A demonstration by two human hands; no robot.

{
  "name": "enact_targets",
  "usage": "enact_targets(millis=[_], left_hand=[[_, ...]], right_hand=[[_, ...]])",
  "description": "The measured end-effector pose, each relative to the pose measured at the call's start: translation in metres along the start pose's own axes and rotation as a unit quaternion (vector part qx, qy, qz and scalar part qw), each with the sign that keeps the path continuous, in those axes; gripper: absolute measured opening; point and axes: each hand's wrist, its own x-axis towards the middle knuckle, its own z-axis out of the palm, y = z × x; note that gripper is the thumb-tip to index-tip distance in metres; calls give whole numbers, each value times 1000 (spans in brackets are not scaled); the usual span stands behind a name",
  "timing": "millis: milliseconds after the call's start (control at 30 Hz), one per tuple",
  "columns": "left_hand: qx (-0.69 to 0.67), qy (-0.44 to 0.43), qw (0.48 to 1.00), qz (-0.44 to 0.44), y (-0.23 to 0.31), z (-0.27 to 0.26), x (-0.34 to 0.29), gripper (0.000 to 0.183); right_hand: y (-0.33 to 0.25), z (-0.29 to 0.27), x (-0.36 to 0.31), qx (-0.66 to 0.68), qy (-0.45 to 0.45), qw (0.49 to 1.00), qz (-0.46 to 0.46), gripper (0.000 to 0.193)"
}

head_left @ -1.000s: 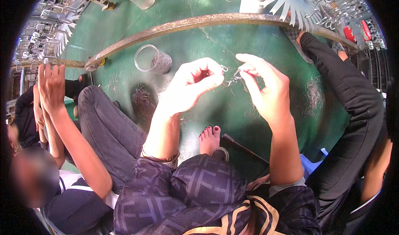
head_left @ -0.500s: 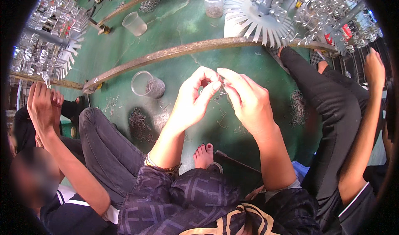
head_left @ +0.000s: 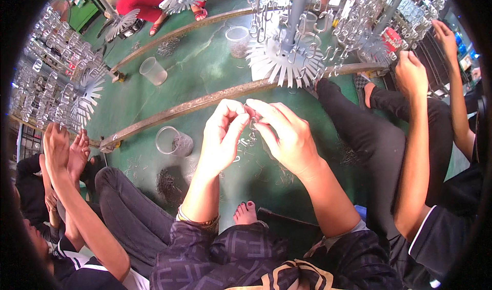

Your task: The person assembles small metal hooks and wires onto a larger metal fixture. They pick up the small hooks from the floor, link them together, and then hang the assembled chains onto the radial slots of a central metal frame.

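Observation:
My left hand [head_left: 221, 139] and my right hand [head_left: 286, 139] meet in the middle, raised above the green floor, thumbs and fingers pinched together. A short string of small silver metal hooks [head_left: 250, 138] shows just below the right fingertips and seems to hang from them. What the left fingertips pinch is too small and too hidden to make out. Beyond my hands stands a rack [head_left: 293, 26] hung with many bent metal hooks, a ring of flat grey blades around its lower post.
A clear plastic cup [head_left: 174, 142] with small metal pieces lies tipped at the left, near a dark pile of pieces [head_left: 166, 183]. A long metal bar [head_left: 205, 101] crosses the floor. Co-workers sit on both sides, a raised hand [head_left: 411, 75] at right. Another hook rack [head_left: 43, 69] stands left.
My view has shifted, and my joined hands sit lower and further left in it. More of the string of hooks shows below my fingers. The right co-worker's hand has come into view.

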Motion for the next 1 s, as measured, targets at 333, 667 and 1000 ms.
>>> enact_targets(millis=[333,667,1000], left_hand=[[7,-22,999,49,17,7,16,8],[4,-21,994,104,37,8,41,10],[-13,-1,989,145,51,3,64,9]], right_hand=[[8,-36,13,-75,146,985,54,22],[18,-79,39,-91,254,962,42,12],[3,-89,79,-5,239,966,99,14]])
